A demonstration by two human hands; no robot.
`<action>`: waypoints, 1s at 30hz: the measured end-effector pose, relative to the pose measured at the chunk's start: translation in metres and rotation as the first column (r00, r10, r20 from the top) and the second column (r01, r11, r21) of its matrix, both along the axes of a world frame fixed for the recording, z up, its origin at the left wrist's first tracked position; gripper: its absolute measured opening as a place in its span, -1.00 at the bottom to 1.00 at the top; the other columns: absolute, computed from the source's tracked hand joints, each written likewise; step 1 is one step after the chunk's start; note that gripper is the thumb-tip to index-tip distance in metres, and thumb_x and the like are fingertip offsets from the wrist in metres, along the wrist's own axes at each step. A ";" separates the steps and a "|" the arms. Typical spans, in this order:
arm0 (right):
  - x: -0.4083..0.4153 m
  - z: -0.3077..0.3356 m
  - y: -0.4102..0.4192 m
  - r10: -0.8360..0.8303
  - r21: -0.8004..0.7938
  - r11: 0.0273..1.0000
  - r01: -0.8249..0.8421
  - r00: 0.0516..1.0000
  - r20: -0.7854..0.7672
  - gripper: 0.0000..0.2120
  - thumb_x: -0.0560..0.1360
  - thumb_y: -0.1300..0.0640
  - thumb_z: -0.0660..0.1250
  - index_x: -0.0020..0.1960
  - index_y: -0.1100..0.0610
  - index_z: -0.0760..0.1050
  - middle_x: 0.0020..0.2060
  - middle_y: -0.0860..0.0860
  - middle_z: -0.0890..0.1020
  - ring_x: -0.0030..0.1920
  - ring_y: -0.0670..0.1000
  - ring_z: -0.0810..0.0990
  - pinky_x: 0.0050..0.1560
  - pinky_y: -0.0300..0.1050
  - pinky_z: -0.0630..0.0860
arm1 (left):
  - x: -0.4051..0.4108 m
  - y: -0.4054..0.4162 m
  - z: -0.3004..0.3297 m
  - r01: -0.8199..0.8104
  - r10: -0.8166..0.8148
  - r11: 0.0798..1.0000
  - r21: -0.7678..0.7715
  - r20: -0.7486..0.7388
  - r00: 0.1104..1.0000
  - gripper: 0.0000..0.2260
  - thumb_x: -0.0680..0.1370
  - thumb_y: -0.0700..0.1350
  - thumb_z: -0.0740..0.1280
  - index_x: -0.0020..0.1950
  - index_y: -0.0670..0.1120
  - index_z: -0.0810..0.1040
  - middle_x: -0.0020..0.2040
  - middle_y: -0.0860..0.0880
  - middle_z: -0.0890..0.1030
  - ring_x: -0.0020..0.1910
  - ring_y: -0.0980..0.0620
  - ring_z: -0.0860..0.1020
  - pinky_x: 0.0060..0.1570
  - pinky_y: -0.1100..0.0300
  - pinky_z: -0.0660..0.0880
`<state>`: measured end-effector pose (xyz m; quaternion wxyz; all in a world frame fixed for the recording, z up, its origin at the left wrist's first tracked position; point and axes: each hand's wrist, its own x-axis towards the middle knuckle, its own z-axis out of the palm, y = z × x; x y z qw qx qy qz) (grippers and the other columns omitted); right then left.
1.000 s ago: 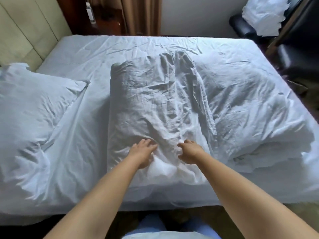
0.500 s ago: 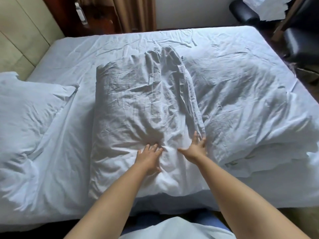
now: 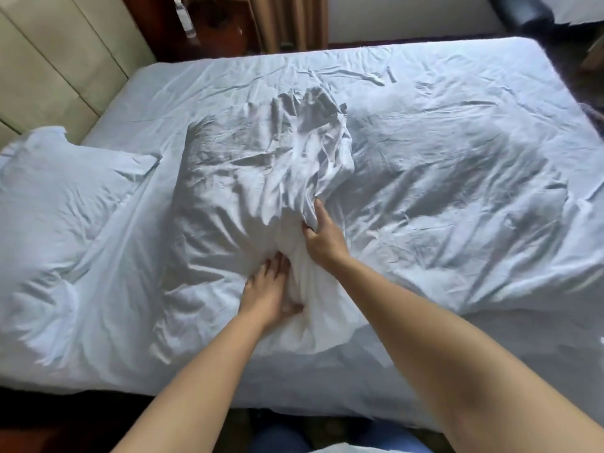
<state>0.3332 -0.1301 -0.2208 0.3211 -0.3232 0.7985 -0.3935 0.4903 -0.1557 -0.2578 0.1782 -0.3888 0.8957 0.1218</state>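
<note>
A white pillow in a loose, wrinkled pillowcase [image 3: 228, 204] lies lengthwise in the middle of the bed [image 3: 425, 93]. My left hand [image 3: 268, 295] presses down flat on the pillow's near part, fingers straight. Just beyond it, my right hand [image 3: 322, 237] grips a bunched fold of the pillowcase, thumb and fingers curled into the cloth. The slack far end of the case [image 3: 313, 112] is pulled up into a ridge.
A second white pillow [image 3: 62, 197] lies at the left by the padded headboard [image 3: 49, 60]. A crumpled white duvet [image 3: 457, 204] covers the bed's right half. Beyond the bed are a brown curtain [image 3: 287, 21] and a dark chair [image 3: 523, 14].
My right hand has gone from lying open on the pillow to gripping the pillowcase farther up, bunching it. My left hand has slid a little nearer and stays pressed flat.
</note>
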 end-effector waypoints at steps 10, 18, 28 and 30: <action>-0.017 -0.083 0.101 0.125 0.410 0.881 -0.236 0.952 0.279 -0.14 0.56 -0.15 0.21 0.55 0.07 -0.31 0.37 0.17 0.41 0.30 0.23 0.45 0.16 -0.06 0.39 | -0.017 0.062 -0.026 0.055 -0.098 0.985 0.161 0.277 0.956 -0.13 0.49 0.22 0.29 0.55 0.10 -0.27 0.56 0.00 -0.29 0.54 -0.07 -0.26 0.41 -0.24 -0.05; -0.029 -0.034 0.066 0.051 0.049 0.996 -0.079 0.910 0.412 -0.79 0.48 0.37 0.17 -0.03 0.18 0.53 -0.26 0.04 0.53 -0.26 -0.02 0.50 -0.32 -0.25 0.45 | -0.019 0.044 0.006 -0.032 0.037 0.993 0.117 -0.046 0.998 -0.17 0.51 0.23 0.28 0.57 0.04 -0.18 0.58 0.02 -0.12 0.55 0.01 -0.08 0.49 0.00 0.02; -0.018 -0.082 0.129 0.085 0.427 0.776 -0.464 0.748 0.658 -0.61 0.52 -0.04 0.31 0.27 0.15 0.47 0.03 0.04 0.64 0.02 0.05 0.64 0.16 -0.03 0.54 | -0.006 0.075 -0.030 0.031 -0.097 0.968 0.248 0.257 0.961 0.01 0.35 0.44 0.27 0.54 0.11 -0.27 0.54 0.04 -0.35 0.52 -0.09 -0.32 0.44 -0.29 -0.15; -0.021 -0.067 0.119 0.079 0.434 0.770 -0.468 0.744 0.663 -0.64 0.55 -0.06 0.26 0.22 0.15 0.47 -0.09 0.06 0.63 -0.14 0.06 0.63 -0.07 -0.11 0.59 | -0.008 0.073 -0.023 0.038 -0.105 0.954 0.297 0.213 0.971 0.11 0.29 0.42 0.35 0.53 0.10 -0.33 0.54 0.06 -0.35 0.52 -0.07 -0.32 0.45 -0.26 -0.17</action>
